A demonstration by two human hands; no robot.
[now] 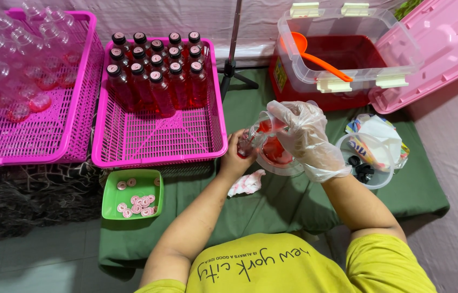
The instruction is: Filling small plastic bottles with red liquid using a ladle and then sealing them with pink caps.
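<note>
small clear bottle (248, 142) is gripped in the bare left hand (235, 157) over the green mat's (272, 206) middle | clear jug (272, 127) of red drink is clamped and tipped by the gloved right hand (307, 138) | narrow neck, so a spill onto the mat is pretty likely if the jug gets tilted too fast

Green padded mat (294, 209) spread over the floor, two pink baskets (158, 141) at ten and eleven o'clock, small green tray (111, 198) at nine, clear tub of red liquid (343, 81) at one, crumpled pink-white cloth (248, 183) lay central, clear bucket (372, 182) at three.
</note>
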